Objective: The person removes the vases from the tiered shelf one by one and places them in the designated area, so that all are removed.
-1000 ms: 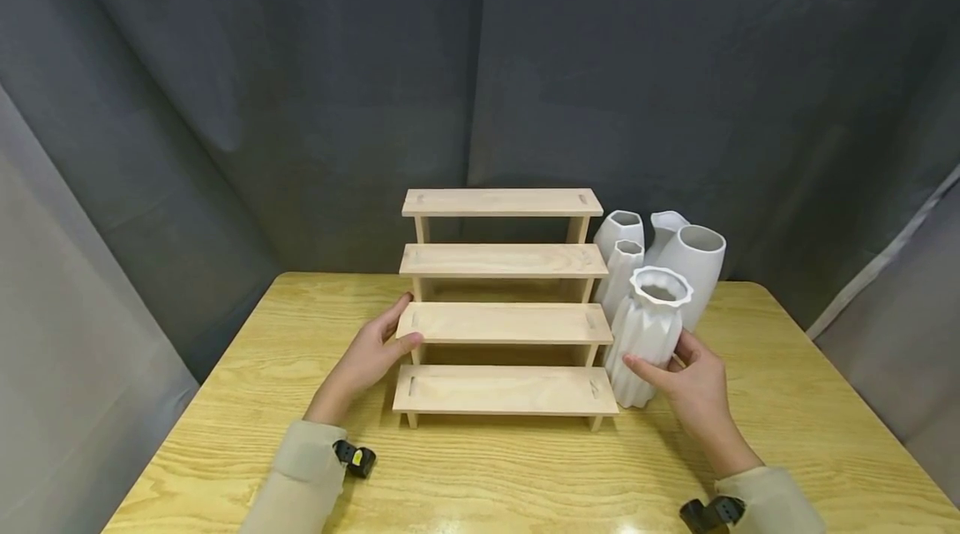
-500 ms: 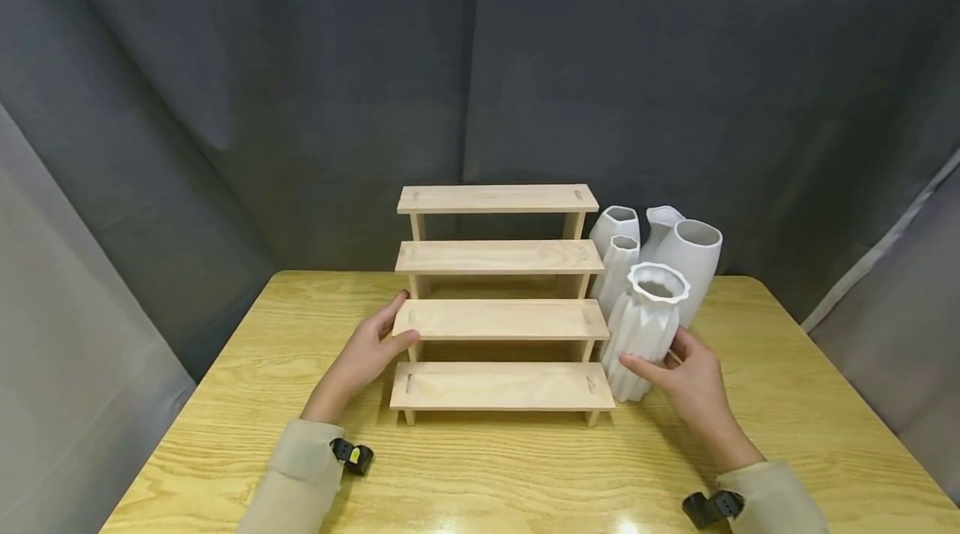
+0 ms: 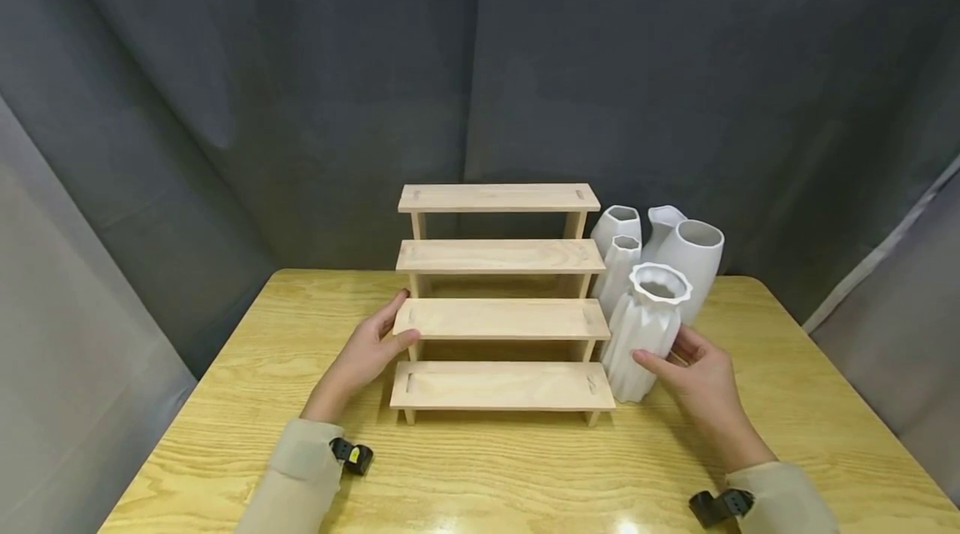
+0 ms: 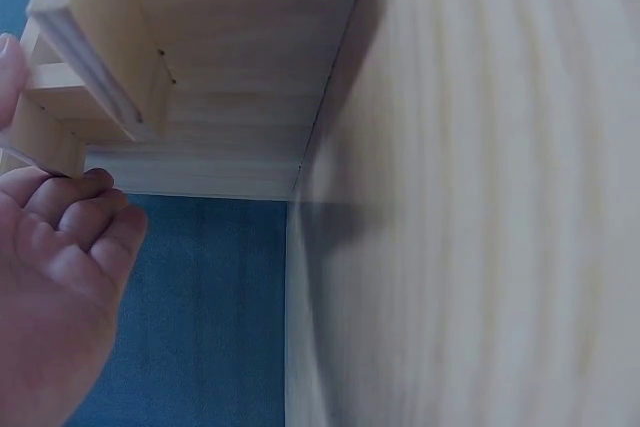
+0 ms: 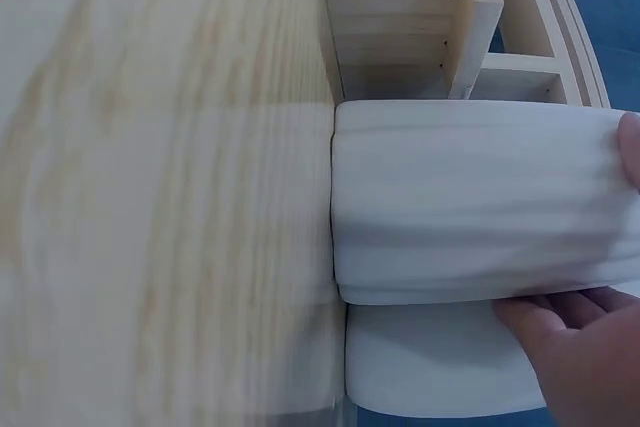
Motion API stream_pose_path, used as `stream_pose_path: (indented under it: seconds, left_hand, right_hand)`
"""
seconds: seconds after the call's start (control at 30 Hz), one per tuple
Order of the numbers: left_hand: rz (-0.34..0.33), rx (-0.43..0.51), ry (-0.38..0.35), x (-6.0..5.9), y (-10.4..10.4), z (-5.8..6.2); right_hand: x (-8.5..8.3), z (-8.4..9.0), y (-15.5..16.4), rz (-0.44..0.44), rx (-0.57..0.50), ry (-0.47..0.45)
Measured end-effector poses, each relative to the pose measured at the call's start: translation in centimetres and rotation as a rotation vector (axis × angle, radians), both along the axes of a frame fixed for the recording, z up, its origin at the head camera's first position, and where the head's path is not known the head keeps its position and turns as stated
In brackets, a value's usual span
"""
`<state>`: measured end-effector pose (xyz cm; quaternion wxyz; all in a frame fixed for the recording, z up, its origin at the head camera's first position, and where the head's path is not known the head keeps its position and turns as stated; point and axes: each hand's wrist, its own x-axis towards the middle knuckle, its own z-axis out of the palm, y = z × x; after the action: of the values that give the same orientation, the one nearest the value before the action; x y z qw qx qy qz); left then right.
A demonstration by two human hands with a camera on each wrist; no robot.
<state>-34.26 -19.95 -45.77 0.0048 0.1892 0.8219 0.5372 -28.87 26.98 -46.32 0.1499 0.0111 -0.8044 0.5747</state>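
A pale wooden tiered display stand (image 3: 501,320) with several steps stands on the table. At its left end my left hand (image 3: 367,353) grips the second-lowest shelf, thumb over the board's edge and fingers curled at the side; the left wrist view shows those fingers (image 4: 85,209) against the wood. To the right of the stand, a white fluted vase (image 3: 643,342) with a scalloped rim stands upright on the table. My right hand (image 3: 701,371) holds its right side, the thumb in front and the other fingers partly hidden behind it. In the right wrist view the vase base (image 5: 470,202) meets the tabletop.
Behind the fluted vase are more white vases: a wide smooth one (image 3: 693,263), a slim one (image 3: 617,276), a faceted one (image 3: 618,223) and one with a slanted lip (image 3: 663,222). They crowd the stand's right side. A dark curtain (image 3: 337,101) hangs behind the wooden table (image 3: 480,467).
The camera view has shifted slightly. My right hand and its thumb have slid a little to the right along the vase. My left hand stays on the shelf.
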Motion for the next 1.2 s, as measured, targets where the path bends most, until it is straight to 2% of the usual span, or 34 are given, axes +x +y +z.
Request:
stream_pose_path:
  seconds: [0.3, 0.6, 0.83, 1.2]
  left_hand:
    - [0.007, -0.012, 0.015, 0.2, 0.0, 0.4]
    - [0.022, -0.033, 0.031, 0.3, 0.0, 0.7]
    - [0.036, -0.048, 0.009, 0.4, -0.1, 0.5]
    - [0.019, -0.055, 0.019, 0.8, -0.1, 0.4]
  right_hand:
    - [0.1, 0.1, 0.0, -0.069, 0.094, -0.009]
    - [0.8, 1.0, 0.0, -0.087, 0.063, -0.003]
    - [1.4, 1.2, 0.2, -0.091, 0.063, 0.008]
    - [2.4, 1.5, 0.7, -0.084, 0.036, 0.033]
